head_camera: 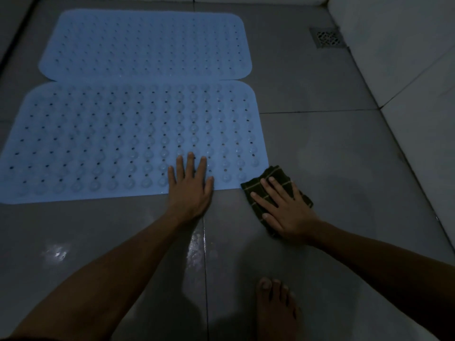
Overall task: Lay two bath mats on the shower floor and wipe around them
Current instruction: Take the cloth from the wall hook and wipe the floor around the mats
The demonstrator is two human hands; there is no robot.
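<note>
Two light blue bath mats with holes and bumps lie flat on the grey tiled floor, one behind the other, their long edges touching. The far mat (145,45) sits near the back wall; the near mat (110,141) is closer to me. My left hand (190,188) presses flat with straight fingers on the near mat's front edge, close to its right corner. My right hand (283,207) lies flat on a dark checked cloth (278,175) on the tile just right of that corner.
A square metal floor drain (327,37) sits at the back right by the wall. A pale tiled wall (406,70) runs along the right side. My bare foot (275,311) stands on the wet, shiny floor tile (320,143) in front.
</note>
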